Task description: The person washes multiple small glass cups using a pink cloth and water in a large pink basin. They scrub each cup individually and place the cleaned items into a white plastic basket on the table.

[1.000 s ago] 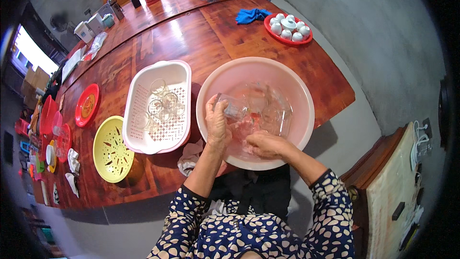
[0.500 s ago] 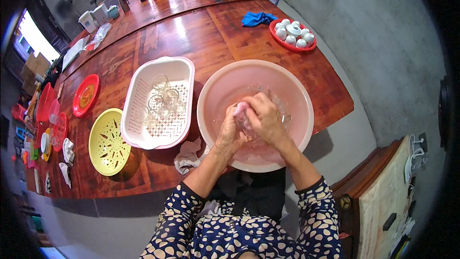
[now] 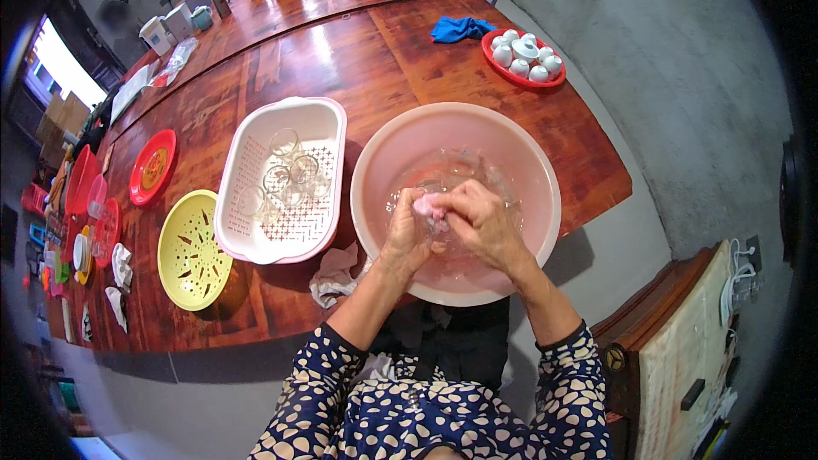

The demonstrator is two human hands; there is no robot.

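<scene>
Over the wide pink basin [image 3: 375, 162], my left hand [image 3: 407, 230] is closed around a clear glass [image 3: 436, 237], mostly hidden by the fingers. My right hand [image 3: 484, 223] pinches a pale pink cloth [image 3: 429, 204] at the glass's upper end. Beneath the hands, water fills the basin's bottom, and more clear glassware [image 3: 464, 166] lies in it, hard to make out singly. To the left, a white rectangular drain basket [image 3: 243, 234] with a pink rim holds several clear glasses [image 3: 304, 170].
A yellow strainer bowl [image 3: 194, 264] sits left of the basket, and a crumpled whitish cloth [image 3: 335, 277] lies between basket and basin. Farther back are a red tray [image 3: 545, 83] of white cups and a blue cloth [image 3: 460, 30]. A red plate [image 3: 153, 169] lies at left.
My right hand has shifted slightly right and down, its fingers now pinching the cloth. More of the pink cloth shows between my hands, and the water ripples.
</scene>
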